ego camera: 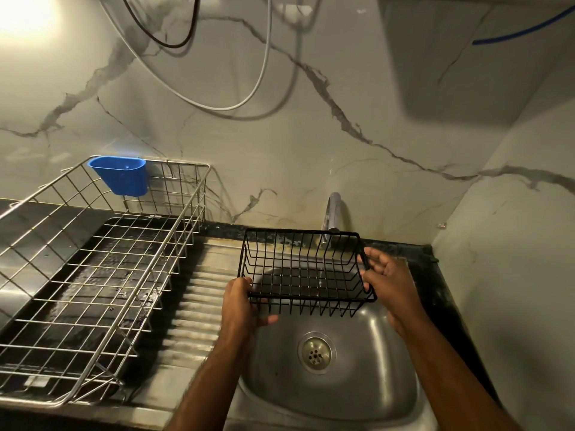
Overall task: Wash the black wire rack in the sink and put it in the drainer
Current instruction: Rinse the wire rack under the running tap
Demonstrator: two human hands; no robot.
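The left hand [241, 303] grips the near left corner of the black wire rack [306, 272], fingers curled under its base and thumb over the rim wire. The right hand [387, 281] holds the rack's right end, its fingers wrapped loosely around the end wire with the palm turned toward the rack. The rack sits between the two hands, lifted above the round stainless steel sink [367, 396] and tilted so its open top faces the camera. Just beyond the rack's far edge, the chrome tap [333, 213] curves down from the marble-patterned wall [311, 135]. The sink's drain strainer [316, 353] lies below the rack, nearer the camera. To the left, past the ribbed draining board [189, 309], stands the silver wire drainer [93, 275] over a black tray, with a blue plastic cup [119, 175] hooked on its far rim.
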